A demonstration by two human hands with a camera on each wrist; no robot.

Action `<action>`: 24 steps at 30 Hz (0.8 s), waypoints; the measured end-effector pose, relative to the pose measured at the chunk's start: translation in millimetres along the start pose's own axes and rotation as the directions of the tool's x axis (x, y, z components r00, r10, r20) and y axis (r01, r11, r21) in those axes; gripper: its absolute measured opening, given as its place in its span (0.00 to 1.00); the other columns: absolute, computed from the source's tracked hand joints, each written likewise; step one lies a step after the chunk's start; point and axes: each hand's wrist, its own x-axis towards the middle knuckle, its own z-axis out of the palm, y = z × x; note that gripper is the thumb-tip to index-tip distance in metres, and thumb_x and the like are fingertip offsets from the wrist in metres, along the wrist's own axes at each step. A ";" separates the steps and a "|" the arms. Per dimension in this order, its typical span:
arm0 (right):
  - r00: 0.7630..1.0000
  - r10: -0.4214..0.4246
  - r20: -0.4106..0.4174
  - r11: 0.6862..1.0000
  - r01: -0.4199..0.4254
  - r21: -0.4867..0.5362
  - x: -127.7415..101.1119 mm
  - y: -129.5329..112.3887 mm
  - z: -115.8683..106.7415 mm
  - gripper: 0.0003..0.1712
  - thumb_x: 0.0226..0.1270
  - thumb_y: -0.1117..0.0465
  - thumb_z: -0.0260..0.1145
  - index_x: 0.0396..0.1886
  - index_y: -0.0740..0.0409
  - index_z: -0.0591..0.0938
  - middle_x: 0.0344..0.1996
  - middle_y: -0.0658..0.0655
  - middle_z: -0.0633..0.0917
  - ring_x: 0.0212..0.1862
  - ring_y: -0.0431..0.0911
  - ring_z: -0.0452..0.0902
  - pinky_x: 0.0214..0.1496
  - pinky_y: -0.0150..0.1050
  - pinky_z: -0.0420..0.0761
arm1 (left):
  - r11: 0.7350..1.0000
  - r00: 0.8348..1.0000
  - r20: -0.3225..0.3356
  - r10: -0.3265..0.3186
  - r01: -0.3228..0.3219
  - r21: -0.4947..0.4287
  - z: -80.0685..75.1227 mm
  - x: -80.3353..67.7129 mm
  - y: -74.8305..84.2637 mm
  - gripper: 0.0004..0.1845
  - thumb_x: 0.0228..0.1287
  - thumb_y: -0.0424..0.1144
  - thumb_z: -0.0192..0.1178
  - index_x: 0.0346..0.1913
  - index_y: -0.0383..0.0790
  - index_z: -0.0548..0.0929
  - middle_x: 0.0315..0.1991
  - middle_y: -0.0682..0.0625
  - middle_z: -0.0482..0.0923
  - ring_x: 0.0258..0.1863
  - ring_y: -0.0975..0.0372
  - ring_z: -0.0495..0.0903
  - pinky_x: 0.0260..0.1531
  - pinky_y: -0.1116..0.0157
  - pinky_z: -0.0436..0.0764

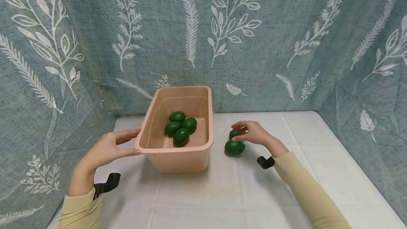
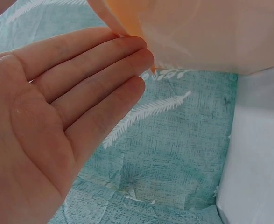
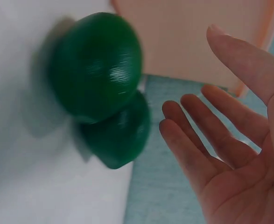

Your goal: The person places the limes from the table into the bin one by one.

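white tablecloth [image 1: 241, 193], right hand [image 1: 254, 133] fingers apart over two green eggs [image 1: 234, 147], left hand [image 1: 106, 149] flat on bin [image 1: 178, 158]

I see a pale peach-pink bin [image 1: 178, 151] with four dark green eggs [image 1: 180, 127] inside it. Two more glossy dark green eggs [image 1: 234, 147] lie on the white table [image 1: 318, 158]. The backdrop [image 1: 254, 45] is muted teal, printed with white leaf and fern sprigs. Both sleeves [image 1: 305, 183] are pale yellow.

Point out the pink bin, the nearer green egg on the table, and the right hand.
pink bin [image 1: 173, 160]: head view, front wall.
nearer green egg [image 1: 234, 148]: head view, its middle.
right hand [image 1: 254, 133]: head view, back of hand.
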 end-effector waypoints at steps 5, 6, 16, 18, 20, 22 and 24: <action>1.000 0.014 -0.016 1.000 -0.014 -0.012 -7.1 13.9 8.5 0.31 0.57 0.52 0.72 0.58 0.60 0.77 0.54 0.61 0.80 0.54 0.55 0.78 0.51 0.43 0.83 | 1.000 1.000 -0.001 -0.002 0.002 0.002 0.1 0.7 0.4 0.36 0.55 0.53 0.68 0.67 0.49 0.71 0.63 0.52 0.73 0.62 0.49 0.72 0.56 0.63 0.77; 1.000 0.020 -0.017 1.000 -0.020 -0.014 -8.5 16.3 10.2 0.31 0.57 0.52 0.72 0.58 0.60 0.77 0.54 0.61 0.80 0.54 0.55 0.78 0.51 0.43 0.83 | 1.000 1.000 -0.001 0.000 0.000 0.001 0.0 0.9 0.4 0.36 0.55 0.52 0.68 0.67 0.48 0.71 0.63 0.52 0.73 0.62 0.49 0.72 0.56 0.65 0.77; 0.999 0.035 -0.033 0.999 -0.035 -0.022 -16.0 33.8 25.2 0.32 0.54 0.51 0.74 0.57 0.58 0.78 0.54 0.60 0.80 0.53 0.55 0.79 0.52 0.44 0.83 | 1.000 1.000 0.001 0.000 0.000 0.001 -0.1 1.7 -1.0 0.36 0.55 0.52 0.68 0.67 0.48 0.71 0.63 0.52 0.73 0.62 0.49 0.72 0.56 0.65 0.77; 0.999 0.035 -0.031 0.999 -0.035 -0.017 -16.6 35.4 28.2 0.32 0.53 0.51 0.74 0.57 0.58 0.78 0.53 0.61 0.80 0.52 0.55 0.79 0.51 0.44 0.83 | 1.000 1.000 0.004 -0.001 0.001 -0.002 -0.1 1.8 -1.0 0.36 0.55 0.53 0.68 0.67 0.48 0.71 0.63 0.51 0.73 0.62 0.49 0.72 0.57 0.59 0.77; 0.999 0.037 -0.032 0.999 -0.037 -0.006 -16.9 36.8 31.2 0.33 0.52 0.51 0.75 0.58 0.59 0.78 0.52 0.61 0.80 0.51 0.54 0.80 0.50 0.43 0.83 | 1.000 1.000 0.006 -0.001 0.002 -0.005 0.0 1.9 -0.9 0.36 0.55 0.53 0.68 0.67 0.48 0.71 0.63 0.51 0.73 0.63 0.49 0.72 0.57 0.55 0.76; 0.999 0.037 -0.026 0.999 -0.037 0.002 -17.1 37.9 34.1 0.35 0.52 0.51 0.75 0.58 0.59 0.77 0.52 0.62 0.80 0.49 0.53 0.80 0.49 0.43 0.83 | 1.000 1.000 0.006 -0.003 0.003 -0.005 0.3 2.0 -1.0 0.36 0.55 0.53 0.68 0.67 0.48 0.71 0.63 0.51 0.73 0.63 0.49 0.72 0.57 0.54 0.76; 0.999 0.043 -0.024 0.999 -0.043 0.013 -16.8 38.3 36.6 0.36 0.51 0.51 0.76 0.59 0.59 0.76 0.52 0.61 0.79 0.48 0.51 0.81 0.48 0.41 0.84 | 1.000 1.000 0.006 0.005 -0.005 -0.003 0.5 2.2 -1.1 0.36 0.55 0.52 0.68 0.67 0.47 0.71 0.63 0.50 0.73 0.62 0.48 0.72 0.57 0.55 0.77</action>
